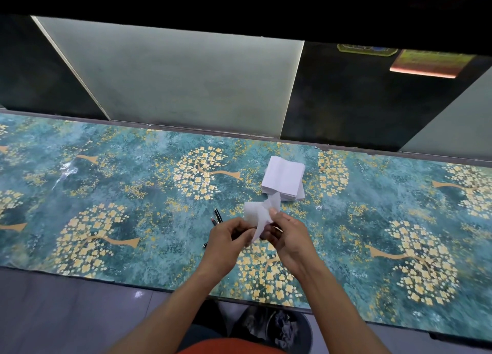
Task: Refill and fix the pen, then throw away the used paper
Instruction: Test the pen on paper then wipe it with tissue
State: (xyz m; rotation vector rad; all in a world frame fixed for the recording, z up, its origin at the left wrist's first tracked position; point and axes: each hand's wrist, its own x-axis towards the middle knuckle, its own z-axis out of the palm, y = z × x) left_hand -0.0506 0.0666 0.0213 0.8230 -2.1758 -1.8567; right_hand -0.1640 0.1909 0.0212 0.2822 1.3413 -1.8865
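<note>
Over the middle of the table both hands meet around a thin white tissue paper (260,213). My left hand (228,240) pinches its lower part and my right hand (286,236) holds its upper edge with thumb and fingers. A slim metallic part, perhaps of the pen, shows between my right fingers (278,229), mostly hidden. Just beyond my left hand lie dark pen pieces (218,215) on the table, one with a red tip (213,221). Another dark pen end (205,245) pokes out under my left hand.
A stack of white paper napkins (283,178) sits behind the hands. The table (106,183) wears a teal cloth with yellow tree prints. On the floor under the near edge stands a dark bin (277,327) with crumpled paper. A wall runs along the far edge.
</note>
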